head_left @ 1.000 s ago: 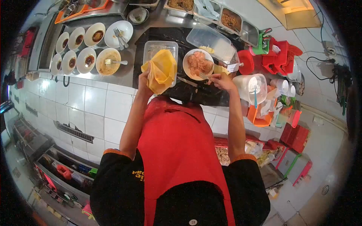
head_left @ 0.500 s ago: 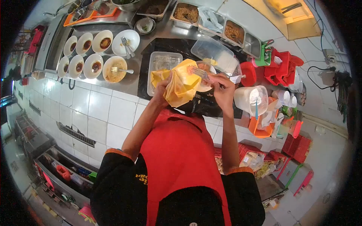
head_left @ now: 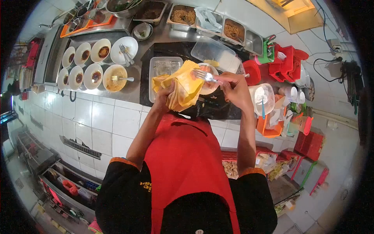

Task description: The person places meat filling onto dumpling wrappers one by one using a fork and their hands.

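Note:
My left hand (head_left: 164, 97) grips a bundle of yellow wrapper sheets (head_left: 182, 86) in front of my apron. With my right hand (head_left: 235, 90) I hold a fork (head_left: 205, 75), its tines over the right edge of the top sheet, where a little pinkish filling shows. Behind the fork is a white bowl of pinkish filling (head_left: 210, 86), partly covered by the sheets and my right hand. A clear plastic container (head_left: 154, 66) lies behind the bundle, on the left of the black board (head_left: 145, 78).
Several white bowls (head_left: 93, 76) with dark sauce stand at the left, beside a plate with cutlery (head_left: 130, 43). Metal trays (head_left: 182, 16) line the back. A clear tub (head_left: 216, 52), red baskets (head_left: 287, 64) and a white-filled tub (head_left: 261, 94) are at the right.
The yellow bundle has moved right, towards the bowl, in my left hand. My right hand has lifted the fork from the bowl to the top sheet.

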Action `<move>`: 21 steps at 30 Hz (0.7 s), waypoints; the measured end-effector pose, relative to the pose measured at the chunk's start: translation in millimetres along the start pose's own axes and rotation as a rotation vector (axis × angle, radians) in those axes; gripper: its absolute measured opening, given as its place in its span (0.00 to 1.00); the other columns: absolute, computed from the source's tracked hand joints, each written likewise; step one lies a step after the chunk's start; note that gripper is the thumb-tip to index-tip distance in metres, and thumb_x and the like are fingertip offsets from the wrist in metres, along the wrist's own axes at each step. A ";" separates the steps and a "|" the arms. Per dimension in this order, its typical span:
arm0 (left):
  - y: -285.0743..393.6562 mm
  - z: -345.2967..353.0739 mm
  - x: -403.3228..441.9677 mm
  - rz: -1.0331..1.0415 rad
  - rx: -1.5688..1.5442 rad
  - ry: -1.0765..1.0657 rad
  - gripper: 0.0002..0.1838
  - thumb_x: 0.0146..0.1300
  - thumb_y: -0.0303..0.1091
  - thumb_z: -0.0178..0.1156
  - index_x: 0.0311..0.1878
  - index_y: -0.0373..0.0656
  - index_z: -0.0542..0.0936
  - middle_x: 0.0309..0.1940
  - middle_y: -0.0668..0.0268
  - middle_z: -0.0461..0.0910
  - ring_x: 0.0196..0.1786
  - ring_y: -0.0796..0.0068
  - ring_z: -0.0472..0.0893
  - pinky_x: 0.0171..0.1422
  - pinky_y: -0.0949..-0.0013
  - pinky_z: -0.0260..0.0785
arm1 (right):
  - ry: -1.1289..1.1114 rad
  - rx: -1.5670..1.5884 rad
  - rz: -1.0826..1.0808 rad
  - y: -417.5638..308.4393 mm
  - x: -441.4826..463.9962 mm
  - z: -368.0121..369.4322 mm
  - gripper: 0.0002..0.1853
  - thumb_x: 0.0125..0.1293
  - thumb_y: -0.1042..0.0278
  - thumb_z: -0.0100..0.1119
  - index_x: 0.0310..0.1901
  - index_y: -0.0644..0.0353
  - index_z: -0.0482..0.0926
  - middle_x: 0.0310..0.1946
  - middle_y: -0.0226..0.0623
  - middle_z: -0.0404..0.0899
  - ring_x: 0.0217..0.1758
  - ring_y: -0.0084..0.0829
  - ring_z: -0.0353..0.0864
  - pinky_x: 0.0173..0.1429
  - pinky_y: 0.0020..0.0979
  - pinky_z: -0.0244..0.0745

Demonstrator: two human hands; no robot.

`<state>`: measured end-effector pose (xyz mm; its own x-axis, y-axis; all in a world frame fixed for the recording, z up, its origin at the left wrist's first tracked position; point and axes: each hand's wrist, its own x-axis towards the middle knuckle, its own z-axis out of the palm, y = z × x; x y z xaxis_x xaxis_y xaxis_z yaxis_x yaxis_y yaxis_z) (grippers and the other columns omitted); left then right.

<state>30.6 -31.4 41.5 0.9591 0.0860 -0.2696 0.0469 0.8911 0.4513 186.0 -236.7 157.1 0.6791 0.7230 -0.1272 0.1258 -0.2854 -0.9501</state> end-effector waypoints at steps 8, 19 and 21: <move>10.0 18.4 -2.4 0.052 -0.141 -0.052 0.29 0.74 0.53 0.42 0.66 0.38 0.67 0.58 0.54 0.76 0.58 0.59 0.80 0.62 0.56 0.74 | 0.209 -0.112 -0.261 26.6 -4.1 34.9 0.21 0.57 0.94 0.49 0.43 0.62 0.86 0.38 0.37 0.82 0.34 0.23 0.80 0.35 0.20 0.71; 7.6 19.5 0.5 0.006 0.009 0.140 0.30 0.74 0.53 0.45 0.66 0.37 0.67 0.58 0.54 0.75 0.58 0.59 0.79 0.61 0.55 0.74 | 0.127 0.190 0.021 -1.1 -11.4 22.2 0.07 0.60 0.78 0.67 0.41 0.63 0.83 0.33 0.27 0.81 0.31 0.13 0.73 0.36 0.19 0.68; 1.4 17.7 3.1 -0.026 -0.047 0.068 0.30 0.73 0.53 0.45 0.67 0.37 0.66 0.60 0.55 0.74 0.60 0.59 0.78 0.63 0.56 0.73 | 0.146 0.193 -0.010 -9.9 -8.4 39.6 0.09 0.57 0.74 0.72 0.36 0.62 0.80 0.31 0.25 0.79 0.30 0.12 0.71 0.34 0.18 0.66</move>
<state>38.6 -37.8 56.4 0.9366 0.0916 -0.3383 0.0566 0.9131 0.4038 150.5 -215.0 156.2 0.7779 0.6222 -0.0881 0.0021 -0.1428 -0.9898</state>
